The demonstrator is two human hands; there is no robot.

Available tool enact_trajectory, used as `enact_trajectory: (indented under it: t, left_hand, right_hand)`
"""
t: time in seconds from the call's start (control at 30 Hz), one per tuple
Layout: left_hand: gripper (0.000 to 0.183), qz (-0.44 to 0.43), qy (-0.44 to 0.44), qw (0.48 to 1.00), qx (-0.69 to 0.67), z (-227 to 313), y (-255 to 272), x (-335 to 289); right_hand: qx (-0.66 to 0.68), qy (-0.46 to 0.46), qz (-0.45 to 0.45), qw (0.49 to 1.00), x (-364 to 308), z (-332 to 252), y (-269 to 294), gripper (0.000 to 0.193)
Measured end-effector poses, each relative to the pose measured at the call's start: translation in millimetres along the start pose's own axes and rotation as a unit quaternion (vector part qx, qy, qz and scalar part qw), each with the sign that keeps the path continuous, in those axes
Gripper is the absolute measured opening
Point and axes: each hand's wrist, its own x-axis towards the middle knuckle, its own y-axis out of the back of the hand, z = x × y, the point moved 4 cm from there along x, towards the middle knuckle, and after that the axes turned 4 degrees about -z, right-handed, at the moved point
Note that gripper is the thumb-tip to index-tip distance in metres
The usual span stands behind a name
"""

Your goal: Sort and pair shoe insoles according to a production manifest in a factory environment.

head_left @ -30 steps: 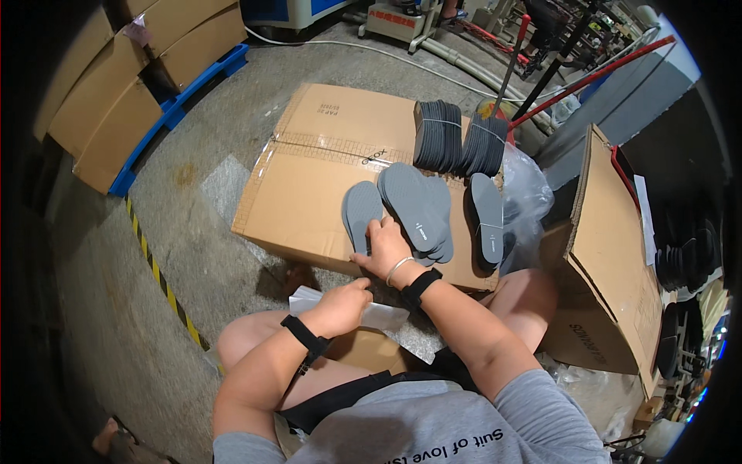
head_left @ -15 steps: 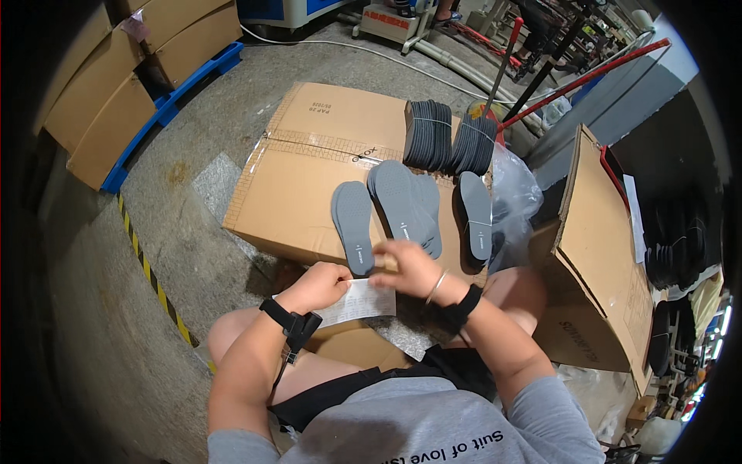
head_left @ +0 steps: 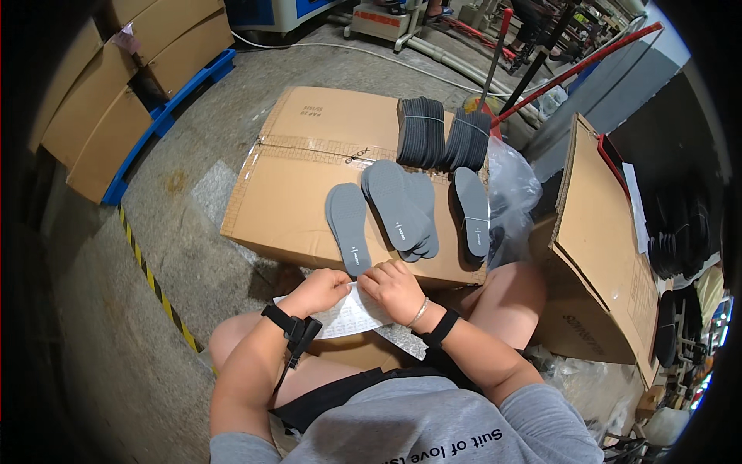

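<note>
A white printed sheet point(head_left: 349, 315), which looks like a sheet of labels, is pinched at its far edge between my two hands, over my lap. My left hand point(head_left: 318, 292) grips its left part, fingers closed. Close beside it, my right hand point(head_left: 393, 291) has its fingers bent onto the sheet's right part. Just beyond them, a pair of grey insoles point(head_left: 348, 226) lies on the large carton point(head_left: 297, 182), toe ends away from me. A fanned pile of grey insoles point(head_left: 390, 203) lies to its right. A tied insole bundle point(head_left: 470, 213) sits near the carton's right edge.
Two banded stacks of dark insoles point(head_left: 421, 133) stand at the carton's far right corner. An open carton point(head_left: 599, 271) is at my right, with a clear plastic bag point(head_left: 512, 185) beside it. Stacked boxes on a blue pallet point(head_left: 166, 116) stand far left.
My right hand has come down onto the sheet beside my left hand, where before it was raised and blurred. The sheet is now tilted and bent. The view has shifted slightly.
</note>
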Motion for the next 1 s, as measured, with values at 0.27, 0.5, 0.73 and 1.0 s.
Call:
enact_trajectory:
  t: [0.27,0.5,0.73,1.0]
  left_hand:
    - [0.018,-0.001,0.022,0.999,-0.038,-7.6,-0.3,0.6]
    - [0.01,0.061,-0.034,0.979,0.193,2.4,-15.1,-6.4]
    - [0.008,0.024,-0.093,0.976,0.197,21.4,-26.0,-16.2]
    - [0.013,0.002,-0.073,0.972,0.224,19.8,-24.2,-15.8]
  right_hand:
    - [0.057,0.058,0.078,0.994,2.4,-3.5,3.0,0.015]
    - [0.325,-0.146,0.021,0.934,40.9,49.9,-6.7,0.011]
    - [0.297,-0.073,-0.129,0.943,79.2,66.5,-32.7,0.015]
    - [0.285,-0.083,-0.154,0.942,82.8,62.8,-40.3,0.015]
